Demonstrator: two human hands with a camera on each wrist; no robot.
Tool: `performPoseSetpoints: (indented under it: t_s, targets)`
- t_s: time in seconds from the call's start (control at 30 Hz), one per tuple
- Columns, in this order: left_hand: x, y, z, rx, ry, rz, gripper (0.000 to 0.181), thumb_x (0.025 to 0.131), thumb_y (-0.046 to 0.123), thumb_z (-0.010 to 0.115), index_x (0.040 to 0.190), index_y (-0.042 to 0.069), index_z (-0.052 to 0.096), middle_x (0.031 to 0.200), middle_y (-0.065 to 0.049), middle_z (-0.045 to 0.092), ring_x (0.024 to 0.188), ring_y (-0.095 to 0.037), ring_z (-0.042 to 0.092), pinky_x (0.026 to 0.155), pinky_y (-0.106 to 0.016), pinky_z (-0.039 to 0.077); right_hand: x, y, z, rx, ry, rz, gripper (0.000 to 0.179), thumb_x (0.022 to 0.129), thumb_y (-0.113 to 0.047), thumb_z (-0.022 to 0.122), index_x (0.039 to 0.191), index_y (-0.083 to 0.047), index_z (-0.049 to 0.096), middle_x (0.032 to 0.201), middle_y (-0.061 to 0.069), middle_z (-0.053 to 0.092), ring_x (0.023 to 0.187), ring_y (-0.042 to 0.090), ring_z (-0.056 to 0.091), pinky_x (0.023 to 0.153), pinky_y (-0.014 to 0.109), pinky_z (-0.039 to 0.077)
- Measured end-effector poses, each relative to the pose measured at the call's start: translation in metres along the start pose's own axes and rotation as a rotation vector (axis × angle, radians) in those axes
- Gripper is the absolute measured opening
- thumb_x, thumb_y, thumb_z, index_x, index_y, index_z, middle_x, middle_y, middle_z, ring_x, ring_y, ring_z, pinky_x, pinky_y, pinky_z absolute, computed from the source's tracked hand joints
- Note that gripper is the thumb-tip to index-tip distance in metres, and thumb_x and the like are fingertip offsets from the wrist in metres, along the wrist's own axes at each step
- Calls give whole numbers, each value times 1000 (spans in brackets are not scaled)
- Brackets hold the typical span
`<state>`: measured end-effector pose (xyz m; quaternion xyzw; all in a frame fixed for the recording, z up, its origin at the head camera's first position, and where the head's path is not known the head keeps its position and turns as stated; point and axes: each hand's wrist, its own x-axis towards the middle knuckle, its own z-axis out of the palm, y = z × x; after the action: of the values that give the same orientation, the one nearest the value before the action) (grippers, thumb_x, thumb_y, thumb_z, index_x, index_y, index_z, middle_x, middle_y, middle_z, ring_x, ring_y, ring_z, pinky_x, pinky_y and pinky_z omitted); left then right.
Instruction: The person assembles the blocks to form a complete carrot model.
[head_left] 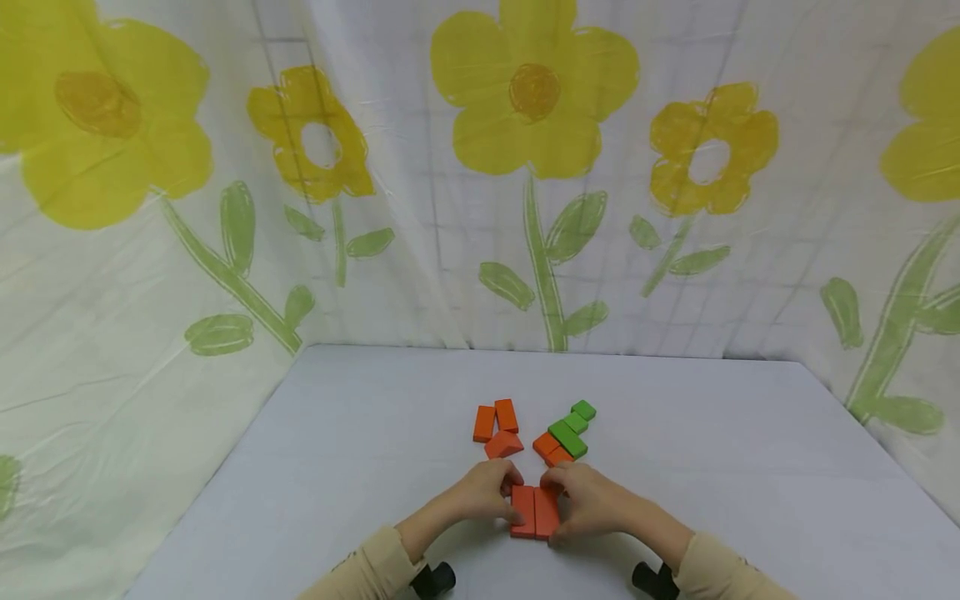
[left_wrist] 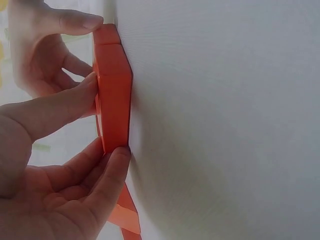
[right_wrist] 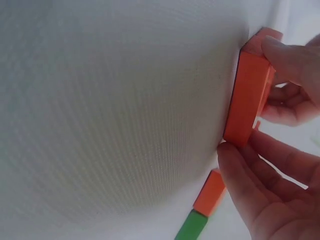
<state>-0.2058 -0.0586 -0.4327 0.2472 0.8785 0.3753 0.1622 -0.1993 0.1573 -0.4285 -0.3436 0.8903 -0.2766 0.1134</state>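
Observation:
Two red rectangular blocks lie flat side by side on the table, their long sides touching. The left red block (head_left: 522, 502) is pinched lengthwise by my left hand (head_left: 482, 492), with the thumb at the near end and fingers at the far end. On the other side, my right hand (head_left: 596, 502) holds the right red block (head_left: 547, 510) the same way. The left wrist view shows my left fingers (left_wrist: 112, 172) against one end of the red block (left_wrist: 116, 112). In the right wrist view, my right fingers (right_wrist: 242, 180) meet an end of the red block (right_wrist: 246, 97).
Beyond the left hand lie two orange rectangular blocks (head_left: 484, 424) and a red-orange triangular block (head_left: 503, 444). Past the right hand, orange blocks (head_left: 547, 445) touch a long green block (head_left: 567, 438), with smaller green blocks (head_left: 583, 410) behind. A flowered curtain (head_left: 405, 275) hangs behind the white table (head_left: 360, 433).

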Motion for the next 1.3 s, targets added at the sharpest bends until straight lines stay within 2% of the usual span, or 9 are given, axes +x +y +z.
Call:
performPoseSetpoints:
  t_s: [0.3,0.47,0.53,0.67,0.77,0.87,0.97,1.17,1.3]
  targets:
    - [-1,1,0,-2,13,-21,34,74,7,82,100,-1,62,81,1,50,74,-11,45,68,-22,42,2,0,-2,-1,-14,-29,56,67,-24,89,110,1,63,102,1,62,88,9,54,77,26,50]
    - [-2,4,0,-16,40,-49,34,72,4,82,99,-2,63,80,0,51,73,-12,45,67,-23,42,10,-7,-14,5,-78,25,53,73,-23,85,114,3,63,104,4,64,91,15,59,80,30,51]
    - [-3,5,0,-19,54,-53,34,70,3,83,97,-2,63,79,-1,52,73,-12,46,66,-23,42,19,-9,-23,5,-63,35,47,79,-20,80,114,5,63,100,7,65,89,20,60,78,34,51]
    - [-4,7,0,-26,70,-64,33,69,2,83,95,-3,63,77,-1,52,71,-13,46,64,-24,42,46,-10,-35,-23,40,39,36,87,-11,71,115,10,63,102,17,66,93,31,62,82,42,51]
    - [-3,7,0,-22,72,-76,32,69,2,83,94,-2,64,75,-1,52,71,-13,46,63,-24,42,69,-5,-34,-67,101,75,35,89,-4,67,120,10,60,115,22,63,107,37,59,92,48,47]
    - [-3,7,1,-22,69,-90,31,69,2,83,94,-2,64,75,-1,53,70,-12,47,63,-24,42,89,4,-28,-94,120,120,39,89,4,62,128,8,56,127,23,58,120,38,52,100,49,41]
    - [-2,8,3,-35,65,-98,31,68,0,82,94,-2,65,75,-1,53,70,-12,47,63,-24,42,105,13,-20,-120,94,150,47,88,9,59,134,7,51,137,23,51,130,38,45,106,48,34]
    - [-3,11,5,-45,80,-92,30,66,-2,82,91,-2,65,73,0,53,68,-11,47,62,-23,42,118,20,-12,-125,42,184,48,88,8,60,135,4,52,144,23,43,133,37,41,108,47,32]
    - [-3,12,5,-35,91,-93,30,67,-1,83,91,-2,65,72,0,52,68,-11,46,61,-23,42,118,19,-13,-137,85,186,39,86,3,67,124,5,57,130,21,56,121,35,52,103,46,38]
